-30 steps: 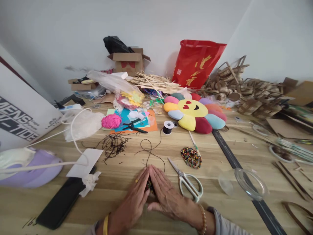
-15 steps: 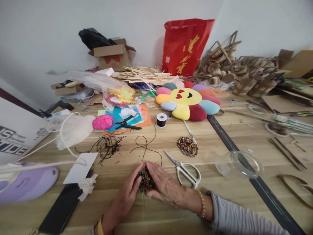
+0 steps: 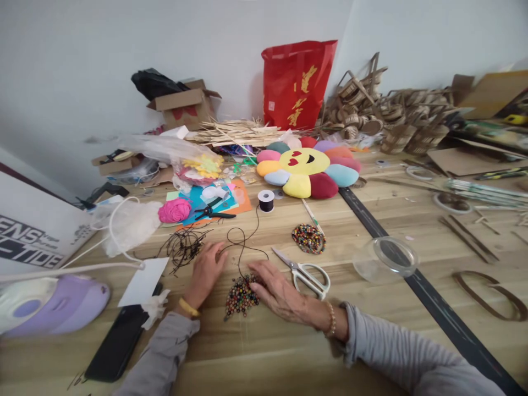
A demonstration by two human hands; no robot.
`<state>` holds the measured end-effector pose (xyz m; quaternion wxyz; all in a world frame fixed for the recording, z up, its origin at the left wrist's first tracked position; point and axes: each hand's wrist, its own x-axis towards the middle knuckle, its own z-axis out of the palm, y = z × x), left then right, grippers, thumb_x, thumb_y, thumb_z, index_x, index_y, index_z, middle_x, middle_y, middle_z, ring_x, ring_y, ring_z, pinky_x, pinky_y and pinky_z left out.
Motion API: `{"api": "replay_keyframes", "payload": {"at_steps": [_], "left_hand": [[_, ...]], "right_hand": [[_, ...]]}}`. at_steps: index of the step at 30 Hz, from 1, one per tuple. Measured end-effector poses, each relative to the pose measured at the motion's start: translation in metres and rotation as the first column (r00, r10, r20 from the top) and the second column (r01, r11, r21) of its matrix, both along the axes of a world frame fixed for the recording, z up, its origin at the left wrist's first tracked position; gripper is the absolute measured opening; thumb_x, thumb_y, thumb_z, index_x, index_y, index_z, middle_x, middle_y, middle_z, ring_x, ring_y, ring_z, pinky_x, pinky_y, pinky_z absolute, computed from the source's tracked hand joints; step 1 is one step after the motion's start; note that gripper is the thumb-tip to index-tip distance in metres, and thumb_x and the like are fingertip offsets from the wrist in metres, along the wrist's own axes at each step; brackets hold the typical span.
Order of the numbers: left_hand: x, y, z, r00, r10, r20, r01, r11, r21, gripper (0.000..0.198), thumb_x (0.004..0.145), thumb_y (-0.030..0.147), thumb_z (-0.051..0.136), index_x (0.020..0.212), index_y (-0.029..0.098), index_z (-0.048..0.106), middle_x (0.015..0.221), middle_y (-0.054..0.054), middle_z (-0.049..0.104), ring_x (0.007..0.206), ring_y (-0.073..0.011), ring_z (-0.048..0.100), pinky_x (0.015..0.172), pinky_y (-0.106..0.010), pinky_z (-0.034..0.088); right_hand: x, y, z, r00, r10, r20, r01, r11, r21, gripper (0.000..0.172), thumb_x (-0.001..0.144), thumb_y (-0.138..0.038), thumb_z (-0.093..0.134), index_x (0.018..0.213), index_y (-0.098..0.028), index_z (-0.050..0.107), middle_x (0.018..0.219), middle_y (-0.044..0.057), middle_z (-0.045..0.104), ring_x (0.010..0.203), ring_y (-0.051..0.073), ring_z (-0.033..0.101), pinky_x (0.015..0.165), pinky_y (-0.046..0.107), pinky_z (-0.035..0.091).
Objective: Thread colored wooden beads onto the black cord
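Both hands lie open and flat on the counter [image 3: 289,341], holding nothing. Left hand [image 3: 205,273] rests just left of the bead pile [image 3: 240,296]; right hand [image 3: 277,287] touches its right edge

Multicoloured beads [image 3: 240,296], a black cord [image 3: 241,250], white-handled scissors [image 3: 303,272] and a red bag [image 3: 297,82].

craft workshop, beads [image 3: 308,238], scissors [image 3: 303,271], thread spool [image 3: 266,200]

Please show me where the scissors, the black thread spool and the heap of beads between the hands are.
scissors [image 3: 304,271]: head view, on the white handle just behind the blades.
black thread spool [image 3: 266,201]: head view, on its black side.
heap of beads [image 3: 240,295]: head view, middle of the heap.
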<state>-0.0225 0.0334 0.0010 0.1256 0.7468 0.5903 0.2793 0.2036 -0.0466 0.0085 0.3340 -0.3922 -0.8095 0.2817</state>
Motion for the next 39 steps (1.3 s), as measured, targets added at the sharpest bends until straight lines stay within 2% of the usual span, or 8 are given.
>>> {"api": "replay_keyframes", "payload": {"at_steps": [4,9,19,22,25,32,36,39], "left_hand": [[0.002,0.011,-0.001,0.993,-0.051,-0.104,0.051,0.999,-0.001,0.021,0.082,0.031,0.054,0.093,0.02,0.068,0.095,-0.011,0.068,0.092,-0.0286,0.062,0.089,-0.04,0.048],[0.0,0.017,0.001,0.992,-0.078,-0.097,0.073,0.996,-0.055,0.013,0.082,0.028,0.054,0.075,0.022,0.064,0.084,-0.008,0.066,0.081,-0.0257,0.06,0.081,-0.036,0.047],[0.001,0.017,0.001,0.996,-0.087,0.005,0.088,0.993,-0.08,0.016,0.078,0.029,0.054,0.066,0.02,0.06,0.078,-0.008,0.067,0.079,-0.0245,0.06,0.079,-0.036,0.046],[-0.001,0.014,0.006,0.994,-0.07,0.088,0.079,0.992,-0.103,0.022,0.08,0.035,0.054,0.072,0.017,0.064,0.077,-0.009,0.07,0.072,-0.022,0.062,0.072,-0.033,0.048],[-0.003,0.008,0.014,0.977,-0.057,0.206,0.086,0.987,-0.134,0.03,0.083,0.042,0.052,0.079,0.016,0.066,0.076,-0.008,0.072,0.063,-0.0178,0.059,0.062,-0.028,0.048],[-0.004,-0.003,0.024,0.692,0.142,0.708,0.101,0.952,-0.289,0.029,0.066,0.038,0.077,0.076,0.013,0.067,0.063,-0.003,0.07,0.055,-0.0115,0.055,0.056,-0.022,0.045],[-0.001,-0.006,0.021,0.566,0.204,0.799,0.1,0.945,-0.312,0.029,0.059,0.031,0.083,0.076,0.013,0.068,0.064,-0.002,0.072,0.058,-0.0113,0.06,0.06,-0.022,0.048],[0.003,-0.011,0.02,0.509,0.23,0.829,0.1,0.941,-0.322,0.029,0.057,0.027,0.084,0.078,0.013,0.069,0.068,-0.002,0.073,0.065,-0.0138,0.066,0.066,-0.024,0.051]], "right_hand": [[0.011,0.012,0.01,0.982,-0.048,0.182,0.025,0.991,0.129,0.021,0.096,-0.017,0.045,0.113,-0.018,0.056,0.11,0.01,0.06,0.102,0.021,0.057,0.091,0.038,0.053],[0.024,0.026,0.009,0.812,-0.064,0.58,-0.099,0.964,0.246,0.025,0.089,-0.002,0.044,0.093,-0.02,0.061,0.098,0.009,0.062,0.092,0.023,0.059,0.088,0.038,0.054],[0.03,0.027,0.014,0.703,-0.106,0.703,-0.229,0.902,0.365,0.026,0.09,0.002,0.041,0.095,-0.014,0.062,0.095,0.01,0.065,0.086,0.023,0.061,0.071,0.032,0.054],[0.036,0.03,0.017,0.775,-0.095,0.624,-0.173,0.919,0.355,0.027,0.091,0.002,0.039,0.094,-0.016,0.06,0.093,0.01,0.064,0.081,0.022,0.06,0.067,0.031,0.05],[0.043,0.035,0.024,0.93,-0.046,0.365,-0.061,0.959,0.278,0.017,0.098,-0.009,0.039,0.096,-0.017,0.054,0.084,0.006,0.063,0.068,0.017,0.058,0.063,0.028,0.047],[0.054,0.045,0.045,0.976,-0.038,-0.213,0.055,0.996,0.073,0.008,0.1,-0.018,0.045,0.096,-0.018,0.052,0.08,0.001,0.068,0.07,0.012,0.065,0.064,0.024,0.049],[0.066,0.058,0.039,0.967,-0.171,-0.19,0.217,0.941,0.258,0.007,0.098,-0.018,0.048,0.096,-0.018,0.054,0.089,0.006,0.067,0.078,0.016,0.064,0.07,0.029,0.051],[0.076,0.068,0.03,0.978,-0.205,0.043,0.164,0.877,0.452,0.014,0.099,-0.017,0.043,0.096,-0.017,0.056,0.1,0.011,0.064,0.092,0.02,0.062,0.079,0.034,0.052]]}}
